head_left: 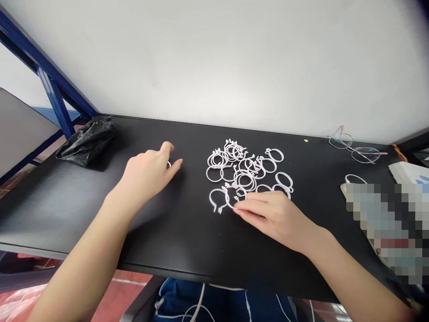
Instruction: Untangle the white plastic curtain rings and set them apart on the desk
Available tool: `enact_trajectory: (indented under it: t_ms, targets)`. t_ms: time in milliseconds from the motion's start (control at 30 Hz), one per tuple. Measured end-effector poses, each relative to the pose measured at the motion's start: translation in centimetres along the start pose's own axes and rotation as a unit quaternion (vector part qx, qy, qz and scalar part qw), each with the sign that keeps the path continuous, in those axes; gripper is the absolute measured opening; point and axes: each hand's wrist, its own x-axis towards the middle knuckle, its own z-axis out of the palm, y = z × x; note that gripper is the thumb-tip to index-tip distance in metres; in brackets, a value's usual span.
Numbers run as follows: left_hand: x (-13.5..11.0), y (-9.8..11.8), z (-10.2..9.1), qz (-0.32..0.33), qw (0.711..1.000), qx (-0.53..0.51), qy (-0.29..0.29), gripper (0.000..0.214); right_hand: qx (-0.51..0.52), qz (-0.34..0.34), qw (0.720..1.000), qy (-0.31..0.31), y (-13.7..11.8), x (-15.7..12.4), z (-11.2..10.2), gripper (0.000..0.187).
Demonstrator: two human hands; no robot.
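A heap of several white plastic rings [246,172] lies on the black table [187,232]. My right hand [268,214] rests at the near edge of the heap, fingertips pinched on a white ring [234,201]; another open ring [217,200] lies just left of it. My left hand [150,172] is out to the left of the heap, fingers curled down onto the table, with a bit of a white ring [169,164] showing under the fingertips.
A crumpled black plastic bag [87,141] sits at the far left of the table. Eyeglasses [355,150] lie at the far right, near a lone white ring [355,179] and a white box [410,172]. A white wall rises behind. Cables hang under the front edge.
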Motion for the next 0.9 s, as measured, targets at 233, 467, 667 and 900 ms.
enact_trajectory:
  t_ms: [233,467,667,900]
  targets:
    - [-1.1,2.3,-0.1,0.280,0.931,-0.209,-0.106,0.024,-0.003,0.003,1.000,-0.006,0.1,0.0,0.1,0.025]
    - [-1.6,3.0,0.0,0.330,0.888,-0.265,-0.179,0.023,0.004,-0.002,1.000,0.004,0.0,0.0,0.1,0.023]
    - [-1.5,3.4,0.7,0.347,0.884,-0.266,-0.168,0.014,0.008,-0.004,1.000,0.008,0.0,0.0,0.1,0.021]
    - [-1.3,3.9,1.5,0.365,0.871,-0.292,-0.152,0.015,0.001,-0.004,1.000,0.003,-0.1,0.1,0.1,0.023]
